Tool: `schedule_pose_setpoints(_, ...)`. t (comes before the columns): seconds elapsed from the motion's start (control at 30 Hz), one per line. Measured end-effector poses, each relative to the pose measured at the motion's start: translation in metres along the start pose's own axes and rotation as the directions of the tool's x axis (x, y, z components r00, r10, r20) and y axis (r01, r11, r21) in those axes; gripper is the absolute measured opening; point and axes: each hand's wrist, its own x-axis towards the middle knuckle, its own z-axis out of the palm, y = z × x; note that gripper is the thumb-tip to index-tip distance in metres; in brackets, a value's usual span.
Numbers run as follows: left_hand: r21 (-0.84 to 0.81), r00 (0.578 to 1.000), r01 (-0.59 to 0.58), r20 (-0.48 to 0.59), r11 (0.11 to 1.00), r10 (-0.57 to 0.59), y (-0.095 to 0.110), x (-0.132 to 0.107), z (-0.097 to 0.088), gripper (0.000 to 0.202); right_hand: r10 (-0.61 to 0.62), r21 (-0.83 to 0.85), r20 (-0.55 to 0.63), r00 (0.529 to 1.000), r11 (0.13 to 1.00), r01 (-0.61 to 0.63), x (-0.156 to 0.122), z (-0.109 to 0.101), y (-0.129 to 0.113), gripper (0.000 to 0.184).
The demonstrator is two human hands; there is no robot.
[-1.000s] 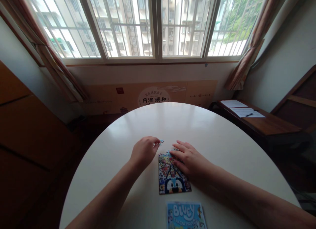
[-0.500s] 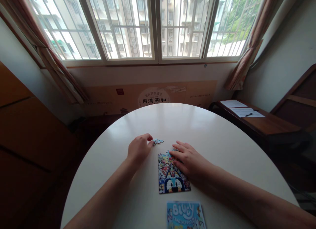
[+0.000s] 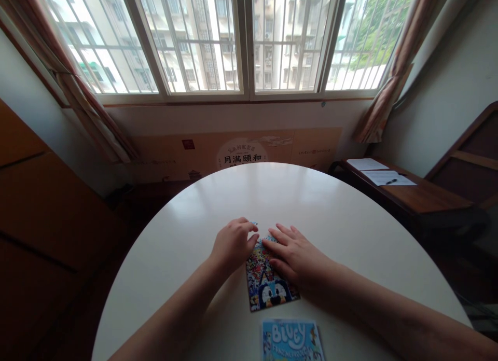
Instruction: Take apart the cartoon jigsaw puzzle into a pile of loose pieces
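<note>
A nearly whole jigsaw puzzle (image 3: 268,283) lies on the white round table, its lower part showing a blue cartoon dog's face. My right hand (image 3: 295,254) rests flat across its upper right side, fingers spread. Curled at the puzzle's upper left corner is my left hand (image 3: 233,241), with thumb and forefinger bent towards each other; whatever small thing is between them is too small to make out. Just beyond those fingertips a bit of the loose puzzle pieces (image 3: 255,224) shows, the rest hidden by the hand.
Nearer to me lies a blue "Bluey" picture card or box (image 3: 291,340), cut off by the frame's lower edge. The white table (image 3: 163,267) has a rounded far edge. At the right, papers (image 3: 389,177) and a pen lie on a wooden bench (image 3: 439,195).
My left hand has moved right, from the loose pieces to the puzzle's top left corner. The puzzle has turned and shifted slightly. My right hand stays flat on it.
</note>
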Motion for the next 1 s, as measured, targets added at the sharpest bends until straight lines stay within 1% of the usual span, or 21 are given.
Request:
schedule_pose_setpoints(0.1, -0.003, 0.998, -0.030, 0.056, 1.000, 0.030, 0.005, -0.003, 0.004, 0.018, -0.013, -0.003, -0.042, 0.999, 1.000, 0.013, 0.000, -0.002, 0.005, 0.052)
schedule_pose_setpoints(0.2, 0.024, 0.995, -0.035, 0.097, 0.999, 0.033, 0.005, -0.004, 0.004, 0.015, -0.041, 0.000, -0.083, 0.996, 0.999, 0.041, -0.001, -0.007, 0.011, 0.045)
schedule_pose_setpoints(0.3, 0.042, 0.992, -0.037, 0.119, 0.998, 0.032, 0.006, -0.003, 0.002, 0.013, -0.076, -0.001, -0.092, 0.993, 0.997, 0.076, -0.001, -0.011, 0.011, 0.038)
schedule_pose_setpoints(0.37, 0.036, 0.992, -0.031, 0.124, 0.999, 0.026, 0.006, -0.003, 0.001, 0.013, -0.085, -0.005, -0.098, 0.992, 0.996, 0.085, -0.001, -0.012, 0.009, 0.037)
schedule_pose_setpoints(0.57, 0.007, 0.988, -0.006, 0.151, 1.000, 0.005, 0.010, -0.002, 0.000, 0.011, -0.071, -0.022, -0.084, 0.994, 0.997, 0.070, 0.000, -0.012, 0.006, 0.044)
schedule_pose_setpoints(0.7, -0.016, 0.986, 0.006, 0.164, 1.000, -0.003, 0.010, -0.002, 0.000, 0.010, -0.062, -0.014, -0.076, 0.995, 0.998, 0.061, 0.000, -0.011, 0.005, 0.041)
schedule_pose_setpoints(0.8, -0.023, 0.987, 0.006, 0.158, 1.000, -0.002, 0.009, -0.002, 0.001, 0.009, -0.055, -0.026, -0.080, 0.995, 0.998, 0.053, 0.000, -0.009, 0.006, 0.041)
schedule_pose_setpoints(1.0, -0.009, 0.990, -0.012, 0.138, 1.000, 0.013, 0.010, -0.003, 0.004, 0.010, -0.018, -0.039, -0.045, 0.999, 0.999, 0.016, 0.001, -0.003, 0.010, 0.051)
